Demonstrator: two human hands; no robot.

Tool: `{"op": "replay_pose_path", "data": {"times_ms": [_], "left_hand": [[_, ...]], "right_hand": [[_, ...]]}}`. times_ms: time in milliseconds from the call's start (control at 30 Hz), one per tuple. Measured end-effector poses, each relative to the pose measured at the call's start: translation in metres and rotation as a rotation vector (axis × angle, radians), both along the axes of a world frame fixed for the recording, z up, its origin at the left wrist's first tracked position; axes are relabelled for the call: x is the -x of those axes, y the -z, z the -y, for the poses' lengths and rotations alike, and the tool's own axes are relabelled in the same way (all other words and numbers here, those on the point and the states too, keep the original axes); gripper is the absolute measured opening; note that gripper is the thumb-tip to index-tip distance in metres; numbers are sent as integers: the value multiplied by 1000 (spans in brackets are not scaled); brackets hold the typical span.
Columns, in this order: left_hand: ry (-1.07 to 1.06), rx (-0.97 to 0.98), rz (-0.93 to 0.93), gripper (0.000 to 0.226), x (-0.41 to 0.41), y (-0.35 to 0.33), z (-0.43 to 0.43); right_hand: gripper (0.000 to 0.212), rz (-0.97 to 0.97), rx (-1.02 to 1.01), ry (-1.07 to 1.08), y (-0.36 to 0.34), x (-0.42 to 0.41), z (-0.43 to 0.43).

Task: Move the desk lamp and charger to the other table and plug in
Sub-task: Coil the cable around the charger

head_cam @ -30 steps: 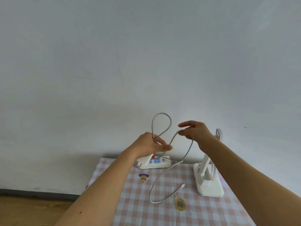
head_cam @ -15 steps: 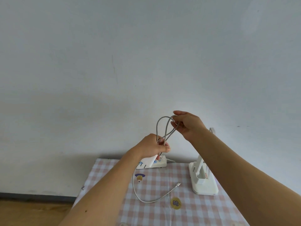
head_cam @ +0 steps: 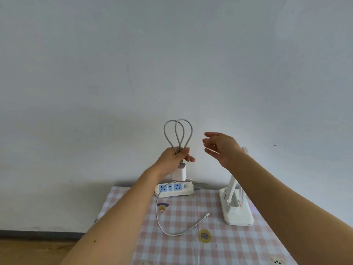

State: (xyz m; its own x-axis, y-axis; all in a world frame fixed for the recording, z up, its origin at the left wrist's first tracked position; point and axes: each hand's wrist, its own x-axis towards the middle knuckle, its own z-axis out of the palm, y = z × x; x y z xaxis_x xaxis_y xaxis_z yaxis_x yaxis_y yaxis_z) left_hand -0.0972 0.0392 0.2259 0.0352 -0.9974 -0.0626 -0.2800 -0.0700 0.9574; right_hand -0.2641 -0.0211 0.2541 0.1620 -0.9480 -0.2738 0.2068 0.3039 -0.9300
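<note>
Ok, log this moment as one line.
left hand: grips looped cable and charger | right hand: open, clear of cable | charger: above power strip, not plugged in | desk lamp: standing on table

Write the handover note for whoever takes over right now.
Left hand grips the charger and two loops of its cable, above the power strip.
Right hand is open and empty.
The cable's free end lies on the table; the lamp stands to its right.
The charger is not plugged in.
Left: gather the rest of the cable, move both, plug in.
</note>
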Motion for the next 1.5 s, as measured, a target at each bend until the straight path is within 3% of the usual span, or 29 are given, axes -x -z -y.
{"op": "replay_pose_path", "data": {"times_ms": [133,300,533,833,933,1067,1167,1233,1333,1500], "left_hand": [[-26,7,-146,34,-5,-9,3],[-48,-21,-435,33,-8,-14,6],[-96,-11,-631,31,-9,-22,5],[-220,42,-548,33,-32,-27,7],[-206,11,-537,32,-28,-22,9],[-162,-13,-562,31,-15,-19,11],[-123,-4,-608,31,-10,-23,14],[-108,-3,-632,30,-11,-26,15],[-107,-23,-578,28,-19,-27,15],[-118,-29,-261,15,-28,-20,12]], "right_hand": [[29,-123,-20,-187,21,1,-10],[33,-421,126,-408,41,-10,-25],[8,-990,363,-451,74,-17,-27],[52,-1504,327,-591,118,39,-27],[59,-1370,398,-533,104,28,-25],[64,-945,452,-538,79,-8,-25],[35,-743,406,-584,79,-30,-30],[3,-739,405,-569,83,-35,-31],[22,-920,387,-487,88,-25,-25],[41,-1124,405,-327,82,1,-4]]}}
